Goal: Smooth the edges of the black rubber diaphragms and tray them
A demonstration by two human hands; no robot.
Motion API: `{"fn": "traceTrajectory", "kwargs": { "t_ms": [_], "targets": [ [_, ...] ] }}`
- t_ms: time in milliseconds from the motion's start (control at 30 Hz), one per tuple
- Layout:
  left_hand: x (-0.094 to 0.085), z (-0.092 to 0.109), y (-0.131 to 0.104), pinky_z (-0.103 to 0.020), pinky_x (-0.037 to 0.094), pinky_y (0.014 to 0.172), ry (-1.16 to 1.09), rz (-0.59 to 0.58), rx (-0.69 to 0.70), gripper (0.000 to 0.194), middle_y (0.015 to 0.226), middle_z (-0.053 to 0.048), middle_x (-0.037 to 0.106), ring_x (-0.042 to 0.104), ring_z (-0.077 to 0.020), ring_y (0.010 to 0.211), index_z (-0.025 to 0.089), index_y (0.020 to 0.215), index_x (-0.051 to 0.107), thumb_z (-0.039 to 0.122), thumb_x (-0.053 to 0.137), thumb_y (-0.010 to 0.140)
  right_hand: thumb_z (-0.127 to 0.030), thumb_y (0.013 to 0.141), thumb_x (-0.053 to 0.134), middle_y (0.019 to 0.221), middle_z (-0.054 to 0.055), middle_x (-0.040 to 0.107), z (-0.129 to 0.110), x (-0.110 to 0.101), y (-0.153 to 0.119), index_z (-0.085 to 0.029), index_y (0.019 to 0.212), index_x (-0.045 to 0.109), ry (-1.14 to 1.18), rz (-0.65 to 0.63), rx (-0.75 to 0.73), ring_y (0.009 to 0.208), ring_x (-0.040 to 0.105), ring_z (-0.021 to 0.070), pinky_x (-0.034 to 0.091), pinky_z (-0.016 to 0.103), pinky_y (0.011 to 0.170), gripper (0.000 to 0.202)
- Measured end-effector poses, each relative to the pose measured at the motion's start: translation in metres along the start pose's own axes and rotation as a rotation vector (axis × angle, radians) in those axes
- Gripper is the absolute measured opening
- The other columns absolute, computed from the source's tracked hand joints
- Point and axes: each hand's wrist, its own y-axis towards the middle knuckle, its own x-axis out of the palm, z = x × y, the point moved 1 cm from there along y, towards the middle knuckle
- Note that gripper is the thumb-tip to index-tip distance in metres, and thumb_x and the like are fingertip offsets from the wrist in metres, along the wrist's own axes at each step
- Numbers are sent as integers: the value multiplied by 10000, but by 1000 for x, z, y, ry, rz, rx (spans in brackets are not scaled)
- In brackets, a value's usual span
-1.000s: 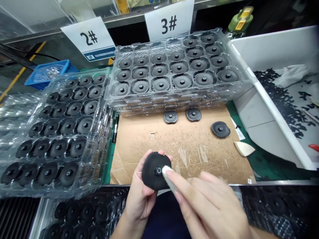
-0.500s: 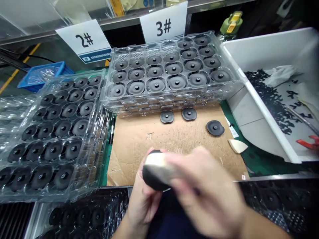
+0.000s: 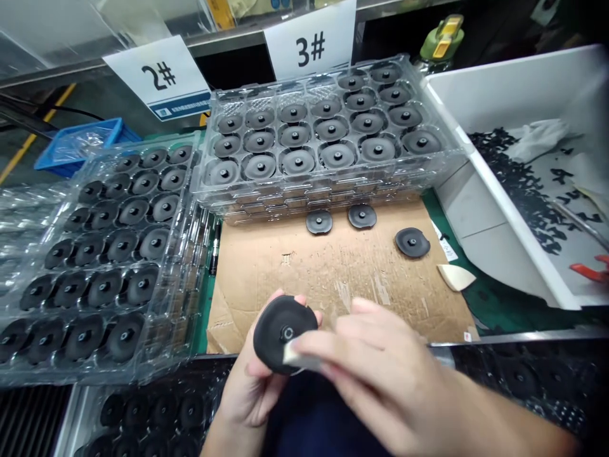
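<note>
In my left hand (image 3: 259,381) is a round black disc (image 3: 276,324) with a small hub at its middle, held by the rim and tilted towards me. My right hand (image 3: 380,368) closes on a cream wedge-shaped pad (image 3: 291,354), its tip against the disc's face just below the hub. Most of that pad is hidden by my fingers. Three similar discs lie on the cardboard sheet (image 3: 257,266) beyond my hands: a left disc (image 3: 318,221), a middle disc (image 3: 362,216) and a right disc (image 3: 412,242). Beside the cardboard, at right, rests another cream wedge (image 3: 457,277).
Clear plastic trays of discs stand behind the cardboard (image 3: 328,178) and at left (image 3: 157,317). On the right, a white bin (image 3: 514,235) holds small black pieces and a red-handled tool (image 3: 590,271). A green-lidded bottle (image 3: 442,41) stands behind. A black pen (image 3: 214,251) lies by the left tray.
My left hand has turned the disc so its hub side faces up, and moved slightly left. The pad in my right hand has come down from the disc's upper edge to near the hub.
</note>
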Motion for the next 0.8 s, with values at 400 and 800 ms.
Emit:
{"fn": "traceTrajectory", "kwargs": {
  "t_ms": [400, 800],
  "targets": [
    [13, 2, -8, -331, 506, 859, -117, -141, -87, 536, 1189, -39, 619, 611, -254, 1016, 329, 1080, 613, 408, 749, 568, -184, 928, 406, 1087, 45, 599, 74, 18, -21, -218, 1205, 511, 25, 267, 415, 939, 546, 147, 426, 284, 782, 298],
    [12, -9, -1, -343, 472, 902, -62, -83, -57, 558, 1122, -47, 643, 597, -256, 1027, 283, 1111, 601, 363, 760, 582, -179, 910, 421, 939, 16, 637, 23, -16, -10, -245, 1206, 520, -121, 247, 96, 743, 553, 147, 404, 284, 664, 320]
  ]
}}
